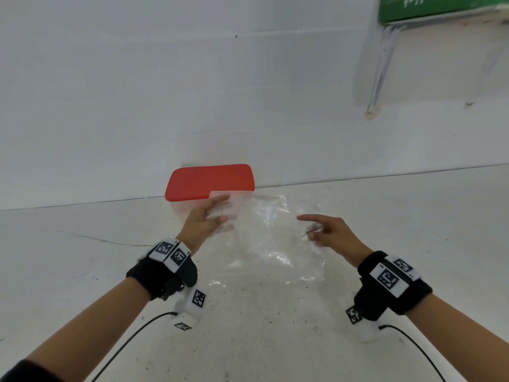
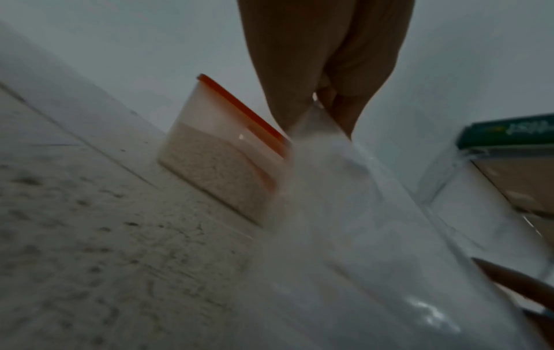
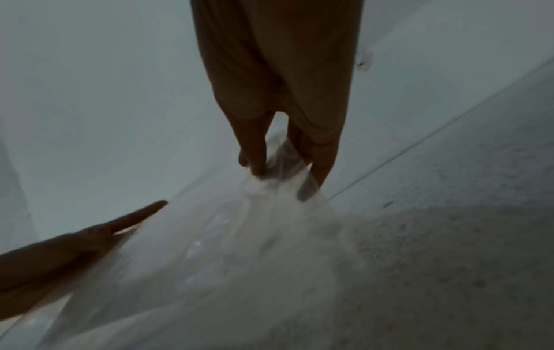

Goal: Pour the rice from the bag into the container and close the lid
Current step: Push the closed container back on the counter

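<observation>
Both hands, left hand (image 1: 203, 220) and right hand (image 1: 329, 230), pinch the empty bag (image 1: 271, 238) above the desk (image 1: 82, 257), before the closed container (image 2: 215, 163); we judge it light, soft, slippery.

— Any room on the worktop (image 1: 82, 271)?

— Bare stretches left and right. At the back edge the container (image 1: 190, 208) (red lid (image 1: 209, 181) on) stands against the wall (image 1: 192, 78); the clear bag (image 1: 272, 238) spreads in front of it.
</observation>
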Demonstrator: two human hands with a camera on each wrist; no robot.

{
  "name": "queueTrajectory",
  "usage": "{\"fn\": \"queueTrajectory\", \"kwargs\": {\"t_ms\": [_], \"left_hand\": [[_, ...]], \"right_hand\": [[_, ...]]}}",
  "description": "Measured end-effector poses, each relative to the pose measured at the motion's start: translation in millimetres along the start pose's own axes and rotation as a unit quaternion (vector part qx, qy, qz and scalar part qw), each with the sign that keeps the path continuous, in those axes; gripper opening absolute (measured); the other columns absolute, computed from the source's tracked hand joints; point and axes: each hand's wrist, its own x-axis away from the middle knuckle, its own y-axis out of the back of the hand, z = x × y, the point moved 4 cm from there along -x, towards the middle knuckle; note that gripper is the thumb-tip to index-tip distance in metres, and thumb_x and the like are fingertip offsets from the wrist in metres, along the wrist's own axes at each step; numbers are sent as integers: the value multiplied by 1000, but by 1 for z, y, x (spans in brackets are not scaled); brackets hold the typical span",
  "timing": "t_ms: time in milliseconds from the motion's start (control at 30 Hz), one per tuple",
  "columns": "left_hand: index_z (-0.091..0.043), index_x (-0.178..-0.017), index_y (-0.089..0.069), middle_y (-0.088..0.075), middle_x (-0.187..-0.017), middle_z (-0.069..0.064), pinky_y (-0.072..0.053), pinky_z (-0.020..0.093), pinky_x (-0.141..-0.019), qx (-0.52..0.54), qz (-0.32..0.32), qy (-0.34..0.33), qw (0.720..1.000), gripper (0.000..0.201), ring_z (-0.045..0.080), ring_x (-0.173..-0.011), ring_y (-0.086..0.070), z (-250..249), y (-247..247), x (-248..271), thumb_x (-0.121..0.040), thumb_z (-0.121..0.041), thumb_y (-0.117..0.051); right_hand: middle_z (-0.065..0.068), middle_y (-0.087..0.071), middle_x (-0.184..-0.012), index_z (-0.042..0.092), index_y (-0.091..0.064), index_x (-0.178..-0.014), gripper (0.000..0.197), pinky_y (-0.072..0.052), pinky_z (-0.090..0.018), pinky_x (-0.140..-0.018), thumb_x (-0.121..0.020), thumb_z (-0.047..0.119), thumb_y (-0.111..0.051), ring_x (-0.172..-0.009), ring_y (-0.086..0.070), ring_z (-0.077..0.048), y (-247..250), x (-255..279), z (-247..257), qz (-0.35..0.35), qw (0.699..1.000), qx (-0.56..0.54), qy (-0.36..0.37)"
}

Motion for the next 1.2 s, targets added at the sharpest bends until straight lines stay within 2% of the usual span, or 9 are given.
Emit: {"fn": "queueTrajectory", "kwargs": {"t_ms": [167,267,367,533,633,767,833,1000,1200], "left_hand": [[-8,-127,-48,-49,-128,8,-55,19,-68,-141,-27,-4,990,52,13,-89,-65,6,-31,-19,-81,14,-57],[-14,-120,-55,-51,-121,5,-50,32,-89,-289,-55,-73,953,48,20,-105,-55,-4,-58,-39,-78,9,-62],[-15,-114,-61,-44,-124,8,-34,26,-101,-363,-83,-86,924,42,15,-107,-45,-11,-85,-67,-79,8,-60],[-10,-111,-63,-24,-148,10,-26,14,-96,-434,-89,-44,895,39,25,-127,-41,-2,-111,-127,-82,13,-51],[-8,-121,-58,-20,-150,11,-32,24,-99,-455,-78,-6,887,43,26,-127,-41,11,-116,-154,-83,12,-48],[-9,-132,-47,-13,-152,13,-19,23,-104,-477,-59,60,875,53,24,-138,-22,29,-110,-176,-84,11,-47],[-12,-137,-41,-4,-154,14,-20,28,-108,-504,-61,72,858,56,26,-141,-12,38,-110,-182,-86,9,-46],[-18,-147,-13,26,-150,13,-5,48,-113,-686,41,85,721,66,33,-140,18,76,-132,-179,-94,-38,-46],[-27,-147,6,23,-153,4,3,48,-113,-620,146,219,739,76,28,-140,20,123,-136,-169,-90,-61,-31]], "right_hand": [[-1,-54,-85,22,-65,-104,33,-51,-26,-71,-89,-4,-53,-77,-56,-14,37,-5,-4,-71,997,-1,3],[-4,-52,-87,15,-66,-105,30,-58,-28,-67,-90,-6,-51,-75,-63,-19,60,-15,-7,-101,994,-41,-15],[-4,-50,-86,8,-65,-109,31,-57,-23,-59,-89,-9,-49,-69,-61,-18,86,-32,-12,-146,988,-34,-30],[-6,-52,-86,8,-64,-111,39,-51,-15,-49,-86,-13,-44,-62,-56,-16,121,-81,-23,-183,982,32,-43],[-15,-51,-100,7,-64,-113,43,-48,-11,-45,-83,-14,-41,-64,-56,-22,126,-114,-36,-163,978,123,-37],[-23,-46,-118,7,-60,-119,41,-52,-28,-79,-87,-9,-40,-101,-57,-39,119,-151,-54,-131,962,237,-26],[-25,-36,-131,8,-48,-132,42,-37,-33,-97,-92,-1,-42,-117,-46,-38,111,-159,-61,-101,949,296,-42],[-20,25,-150,28,-1,-149,73,-3,-53,-112,-92,54,-40,-139,17,-43,88,-163,-85,46,805,573,-148],[-9,21,-154,31,5,-148,73,-2,-51,-114,-92,59,-32,-141,19,-32,72,-169,-100,185,813,522,-178]]}}
